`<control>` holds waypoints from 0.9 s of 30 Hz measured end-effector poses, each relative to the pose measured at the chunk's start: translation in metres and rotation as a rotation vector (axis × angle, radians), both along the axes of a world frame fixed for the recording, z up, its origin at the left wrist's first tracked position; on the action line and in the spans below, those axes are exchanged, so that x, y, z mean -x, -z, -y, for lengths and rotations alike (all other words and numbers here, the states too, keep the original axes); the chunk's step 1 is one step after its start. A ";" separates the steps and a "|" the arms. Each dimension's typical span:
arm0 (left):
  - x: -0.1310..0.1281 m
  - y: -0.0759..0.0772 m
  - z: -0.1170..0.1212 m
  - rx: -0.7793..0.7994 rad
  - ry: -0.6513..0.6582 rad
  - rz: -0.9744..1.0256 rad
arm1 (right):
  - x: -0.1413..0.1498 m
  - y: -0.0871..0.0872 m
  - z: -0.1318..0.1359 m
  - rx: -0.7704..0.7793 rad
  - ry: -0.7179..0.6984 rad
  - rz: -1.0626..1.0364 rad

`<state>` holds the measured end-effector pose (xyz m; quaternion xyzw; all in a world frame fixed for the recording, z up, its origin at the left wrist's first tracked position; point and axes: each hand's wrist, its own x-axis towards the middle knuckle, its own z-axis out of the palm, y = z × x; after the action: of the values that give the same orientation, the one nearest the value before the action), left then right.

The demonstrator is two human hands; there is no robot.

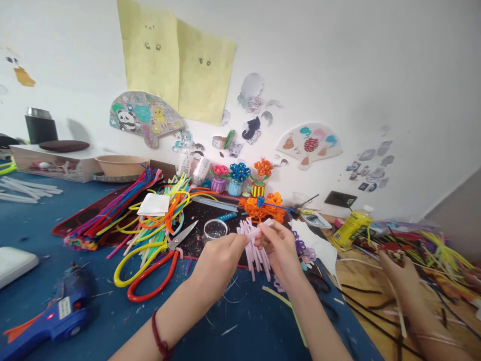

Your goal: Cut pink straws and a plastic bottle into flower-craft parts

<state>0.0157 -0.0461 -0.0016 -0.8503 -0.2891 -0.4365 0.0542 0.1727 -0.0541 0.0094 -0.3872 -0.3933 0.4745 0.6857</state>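
My left hand [221, 258], a dark red cord on its wrist, pinches one end of a short lilac chenille stem [254, 233]. The fingers of my right hand [280, 246] close on the same stem at its other end. Just beneath both hands lies a pile of cut lilac chenille stems [258, 260]. Purple chenille loops [299, 245] sit to the right of my right hand, partly hidden by it. Left of my hands are scissors [154, 271] with yellow and red handles, blades apart, and a small clear round dish [215, 229].
A blue glue gun [63, 313] with a red light lies at the left front. Bundles of coloured stems [112, 208] fill the back left. Chenille flower pots [235, 187] line the wall. Another person's hand [404, 276] works at right near a yellow bottle [353, 226].
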 end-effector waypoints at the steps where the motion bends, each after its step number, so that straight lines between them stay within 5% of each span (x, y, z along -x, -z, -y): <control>1: -0.001 -0.003 0.000 0.086 0.015 0.060 | -0.002 0.000 0.000 -0.002 0.005 0.025; 6: 0.000 -0.019 -0.003 0.590 0.098 0.264 | -0.011 -0.002 0.000 -0.003 -0.071 0.205; 13: -0.001 -0.014 -0.009 0.970 0.358 0.363 | -0.009 0.001 0.001 -0.018 -0.139 0.312; 27: 0.000 -0.013 -0.007 0.920 0.203 0.294 | -0.008 -0.003 0.006 -0.018 -0.192 0.492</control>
<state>0.0153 -0.0393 0.0119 -0.7392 -0.3722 -0.3820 -0.4113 0.1805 -0.0599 0.0121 -0.4459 -0.5873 0.4255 0.5245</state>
